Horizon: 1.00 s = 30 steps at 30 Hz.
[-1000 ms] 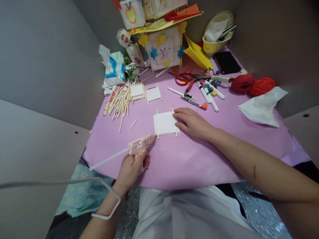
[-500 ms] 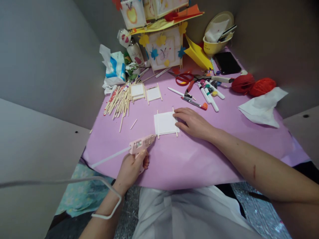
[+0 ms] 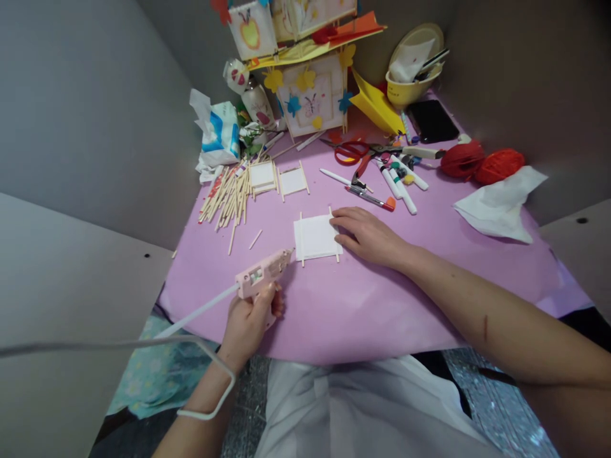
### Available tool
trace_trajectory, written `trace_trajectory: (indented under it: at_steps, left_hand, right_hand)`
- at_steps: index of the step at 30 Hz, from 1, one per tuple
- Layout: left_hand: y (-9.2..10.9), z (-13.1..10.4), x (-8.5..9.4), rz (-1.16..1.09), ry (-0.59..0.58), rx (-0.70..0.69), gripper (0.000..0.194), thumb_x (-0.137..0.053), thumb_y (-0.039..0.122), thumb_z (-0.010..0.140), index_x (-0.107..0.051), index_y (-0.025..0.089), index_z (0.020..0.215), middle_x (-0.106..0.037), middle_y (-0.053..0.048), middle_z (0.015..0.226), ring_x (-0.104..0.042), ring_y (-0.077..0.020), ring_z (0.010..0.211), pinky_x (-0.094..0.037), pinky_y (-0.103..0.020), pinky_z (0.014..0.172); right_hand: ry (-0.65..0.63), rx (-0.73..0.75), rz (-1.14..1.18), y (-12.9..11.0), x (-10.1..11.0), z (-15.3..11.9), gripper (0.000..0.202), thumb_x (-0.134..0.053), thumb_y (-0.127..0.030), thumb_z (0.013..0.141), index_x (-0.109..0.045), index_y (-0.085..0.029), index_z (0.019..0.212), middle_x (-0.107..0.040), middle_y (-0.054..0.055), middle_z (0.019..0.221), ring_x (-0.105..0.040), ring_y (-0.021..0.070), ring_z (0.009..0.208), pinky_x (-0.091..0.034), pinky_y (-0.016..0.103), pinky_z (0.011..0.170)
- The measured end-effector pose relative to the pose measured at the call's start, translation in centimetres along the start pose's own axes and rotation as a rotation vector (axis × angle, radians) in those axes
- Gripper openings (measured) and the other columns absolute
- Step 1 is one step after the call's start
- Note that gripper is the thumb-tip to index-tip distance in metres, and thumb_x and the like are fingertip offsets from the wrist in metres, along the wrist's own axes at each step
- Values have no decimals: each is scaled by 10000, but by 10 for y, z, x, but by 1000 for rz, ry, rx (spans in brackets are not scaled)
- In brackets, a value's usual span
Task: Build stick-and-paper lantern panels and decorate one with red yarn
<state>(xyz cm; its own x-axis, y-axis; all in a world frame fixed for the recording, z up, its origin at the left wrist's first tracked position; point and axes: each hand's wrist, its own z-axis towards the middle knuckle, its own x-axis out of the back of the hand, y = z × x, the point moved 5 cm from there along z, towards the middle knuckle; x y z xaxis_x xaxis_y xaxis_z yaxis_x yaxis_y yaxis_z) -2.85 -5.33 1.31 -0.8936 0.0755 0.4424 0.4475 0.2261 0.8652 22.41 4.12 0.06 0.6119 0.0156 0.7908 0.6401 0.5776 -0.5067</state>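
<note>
Sticks (image 3: 232,200) in a heap near tissue pack (image 3: 222,135), scissors (image 3: 352,152) beyond white panel (image 3: 316,236)

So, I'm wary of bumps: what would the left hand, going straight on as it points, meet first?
Its pale pink glue gun would probably meet the left edge of the square white paper; nozzle height is unclear.

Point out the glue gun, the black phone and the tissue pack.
Glue gun (image 3: 262,275): head view, on its pink body.
Black phone (image 3: 433,121): head view, on its dark screen.
Tissue pack (image 3: 222,135): head view, on its blue-and-white wrapper.
</note>
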Motion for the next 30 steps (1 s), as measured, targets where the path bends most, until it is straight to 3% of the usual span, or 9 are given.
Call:
trace_trajectory:
  at_steps: [8, 14, 19, 30]
  left_hand:
    - [3, 0, -9, -66, -56, 17, 371, -499, 488, 890, -610, 136, 852, -601, -18, 662, -562, -138, 573, -482, -247, 553]
    - [17, 3, -38, -86, -196, 37, 347, -483, 450, 897, -616, 135, 844, -600, -19, 645, -550, -128, 556, -448, -226, 528]
    - [34, 8, -56, 75, -316, -26, 442, -430, 451, 933, -578, 152, 643, -588, -14, 587, -538, -119, 552, -415, -220, 558]
    - [33, 14, -64, 156, -320, -53, 448, -413, 465, 931, -595, 164, 654, -605, -16, 566, -568, -150, 555, -431, -244, 585]
  right_hand:
    - [-6, 1, -11, -1, 1, 0, 305, -514, -239, 903, -628, -161, 1176, -589, 142, 1290, -522, 293, 1211, -398, 462, 1056]
    - [-19, -4, -32, -1, 1, 1, 308, -510, -238, 909, -628, -141, 1177, -588, 149, 1288, -520, 288, 1212, -389, 444, 1064]
    - [-16, 1, -28, -1, 1, 1, 310, -504, -228, 912, -623, -146, 1186, -590, 149, 1289, -522, 284, 1211, -393, 450, 1058]
    - [-10, -2, -27, 0, 2, 1, 307, -531, -245, 907, -625, -156, 1185, -589, 143, 1297, -516, 284, 1217, -390, 456, 1059]
